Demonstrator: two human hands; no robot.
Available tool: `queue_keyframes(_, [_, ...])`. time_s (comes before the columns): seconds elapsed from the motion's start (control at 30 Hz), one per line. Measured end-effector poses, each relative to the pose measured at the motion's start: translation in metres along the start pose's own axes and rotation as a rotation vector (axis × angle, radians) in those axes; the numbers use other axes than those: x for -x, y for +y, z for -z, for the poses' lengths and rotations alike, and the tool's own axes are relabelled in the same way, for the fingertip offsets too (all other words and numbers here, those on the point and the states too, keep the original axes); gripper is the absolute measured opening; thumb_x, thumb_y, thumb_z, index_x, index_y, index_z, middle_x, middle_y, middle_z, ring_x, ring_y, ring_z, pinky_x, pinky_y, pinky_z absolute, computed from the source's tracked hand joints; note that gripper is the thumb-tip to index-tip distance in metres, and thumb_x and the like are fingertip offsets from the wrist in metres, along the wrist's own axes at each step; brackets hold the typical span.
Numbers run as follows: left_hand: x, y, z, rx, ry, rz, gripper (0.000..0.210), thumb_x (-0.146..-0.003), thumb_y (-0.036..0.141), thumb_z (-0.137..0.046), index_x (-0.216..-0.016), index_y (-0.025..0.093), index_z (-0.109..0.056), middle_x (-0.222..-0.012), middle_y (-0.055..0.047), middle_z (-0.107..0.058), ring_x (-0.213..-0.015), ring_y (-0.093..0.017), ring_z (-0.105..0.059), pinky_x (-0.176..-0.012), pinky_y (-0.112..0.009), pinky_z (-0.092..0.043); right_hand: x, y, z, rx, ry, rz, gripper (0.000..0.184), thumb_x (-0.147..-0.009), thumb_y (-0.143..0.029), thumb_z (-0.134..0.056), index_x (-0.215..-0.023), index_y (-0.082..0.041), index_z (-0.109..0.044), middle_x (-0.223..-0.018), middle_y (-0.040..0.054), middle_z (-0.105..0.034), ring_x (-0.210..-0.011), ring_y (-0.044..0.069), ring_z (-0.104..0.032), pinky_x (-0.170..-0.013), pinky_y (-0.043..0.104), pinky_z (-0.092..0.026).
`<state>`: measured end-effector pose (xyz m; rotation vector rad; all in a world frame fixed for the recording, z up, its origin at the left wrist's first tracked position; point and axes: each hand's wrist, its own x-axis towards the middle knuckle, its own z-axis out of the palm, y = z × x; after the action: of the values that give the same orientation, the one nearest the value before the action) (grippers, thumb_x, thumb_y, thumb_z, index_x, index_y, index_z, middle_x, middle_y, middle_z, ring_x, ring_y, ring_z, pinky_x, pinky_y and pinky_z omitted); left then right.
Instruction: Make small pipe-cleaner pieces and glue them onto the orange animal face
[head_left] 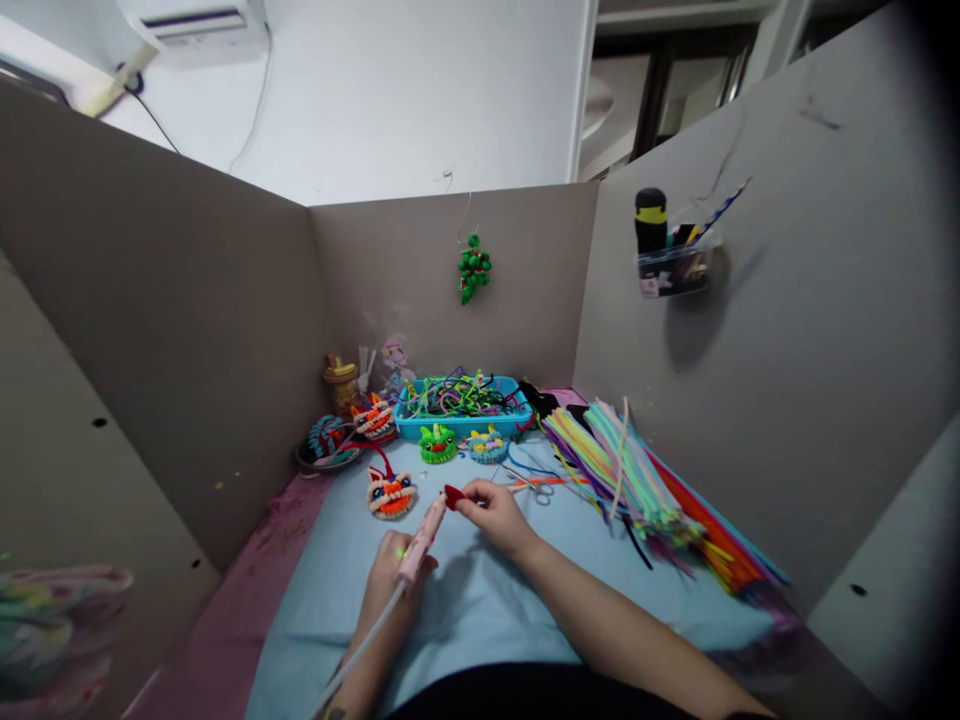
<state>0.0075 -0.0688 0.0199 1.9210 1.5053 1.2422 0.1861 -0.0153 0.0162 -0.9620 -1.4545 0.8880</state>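
Observation:
My left hand (400, 562) is wrapped round a pink, stick-shaped hot glue gun (424, 538) with a pale cable trailing towards me. Its tip meets or nearly meets a small dark red piece (454, 497), which my right hand (491, 512) pinches between thumb and fingers. Just beyond my left hand lies an orange and cream animal-face figure (391, 494) made of fuzzy stems. A green figure (437, 444) and a light blue and yellow one (487, 445) sit farther back. Scissors (536, 488) rest to the right of my right hand.
A blue basket (465, 428) full of tangled pipe cleaners stands at the back. Bundles of coloured pipe cleaners (637, 480) cover the right side. At left is a dark bowl (330, 460) beside another orange figure (373, 418). Grey partitions (450, 340) surround the blue cloth (307, 620).

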Motion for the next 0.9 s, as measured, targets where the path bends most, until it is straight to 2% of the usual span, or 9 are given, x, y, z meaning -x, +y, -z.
queue_keyframes(0.3, [-0.0006,-0.0049,-0.0015,-0.018,0.004,0.001,0.014,-0.069,0.034,-0.051,-0.066,0.021,-0.048,-0.067,-0.001,-0.051,-0.061,-0.017,-0.052,-0.060,-0.028,-0.039,-0.0001,-0.0002,-0.0003,-0.002,0.004,-0.002,0.015,-0.071,-0.029,-0.062,-0.070,-0.015,-0.063,-0.066,0.0003,-0.058,-0.062,0.013,-0.051,-0.059,0.023,-0.038])
queue_keyframes(0.63, [-0.0040,-0.0010,0.0030,-0.052,-0.064,0.053,0.009,-0.065,0.028,-0.055,-0.067,0.020,-0.052,-0.070,-0.001,-0.055,-0.067,-0.018,-0.055,-0.062,-0.028,-0.041,0.0001,-0.0049,0.0000,0.029,0.001,0.009,0.016,-0.072,-0.031,-0.062,-0.072,-0.015,-0.065,-0.066,0.0006,-0.059,-0.064,0.013,-0.051,-0.060,0.024,-0.038])
queue_keyframes(0.9, [-0.0030,-0.0063,0.0050,-0.029,-0.053,0.021,0.015,-0.065,0.033,-0.055,-0.072,0.019,-0.057,-0.073,-0.004,-0.059,-0.068,-0.020,-0.058,-0.063,-0.030,-0.044,0.0014,-0.0057,0.0002,0.135,-0.010,0.099,0.014,-0.074,-0.028,-0.061,-0.066,-0.016,-0.064,-0.067,0.0012,-0.057,-0.065,0.013,-0.051,-0.062,0.024,-0.038])
